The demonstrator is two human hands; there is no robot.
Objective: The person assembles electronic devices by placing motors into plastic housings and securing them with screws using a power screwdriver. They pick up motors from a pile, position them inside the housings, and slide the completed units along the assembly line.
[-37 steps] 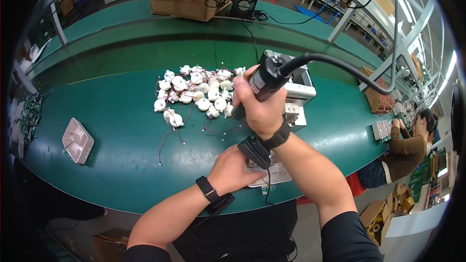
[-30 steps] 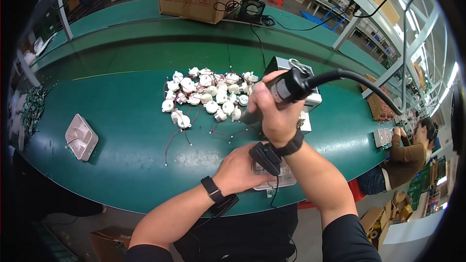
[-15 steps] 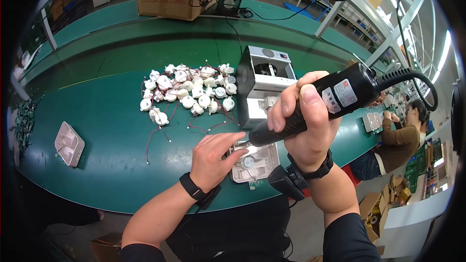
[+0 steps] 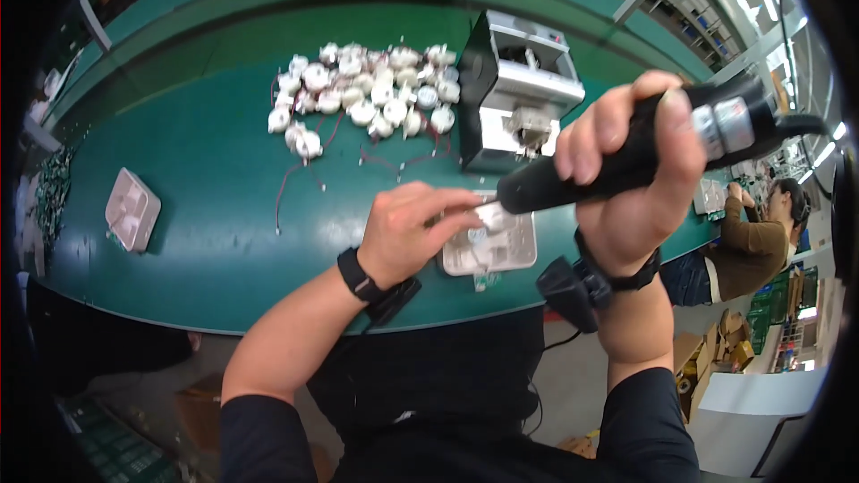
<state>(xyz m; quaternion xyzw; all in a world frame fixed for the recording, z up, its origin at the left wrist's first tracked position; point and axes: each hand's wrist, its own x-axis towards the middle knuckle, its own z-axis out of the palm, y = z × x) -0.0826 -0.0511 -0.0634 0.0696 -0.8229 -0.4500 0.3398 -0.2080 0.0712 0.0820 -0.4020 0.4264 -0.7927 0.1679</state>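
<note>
My right hand point(image 4: 631, 161) is wrapped round a black corded electric screwdriver point(image 4: 582, 176), held slanting with its nose down to the left. At the screwdriver's tip, the thumb and forefinger of my left hand point(image 4: 416, 228) come together in a pinch; whatever lies between them is too small to make out. Just beneath is a white plastic housing point(image 4: 514, 255), shaped like a shallow tray, with a small round motor point(image 4: 477, 234) inside, partly covered by my fingers. A bit of green circuit board point(image 4: 486, 282) sticks out at the housing's near edge.
Several white motors point(image 4: 362, 112) with red and dark wires lie heaped beyond my left hand. A black and silver machine point(image 4: 523, 89) stands to their right. Another white housing point(image 4: 134, 210) and small green boards point(image 4: 54, 192) lie at left. A co-worker point(image 4: 761, 224) sits at far right.
The view has tilted, so the bench sits higher in the picture. The right hand and screwdriver appear further right. Both hands still meet at the screwdriver's tip over the housing.
</note>
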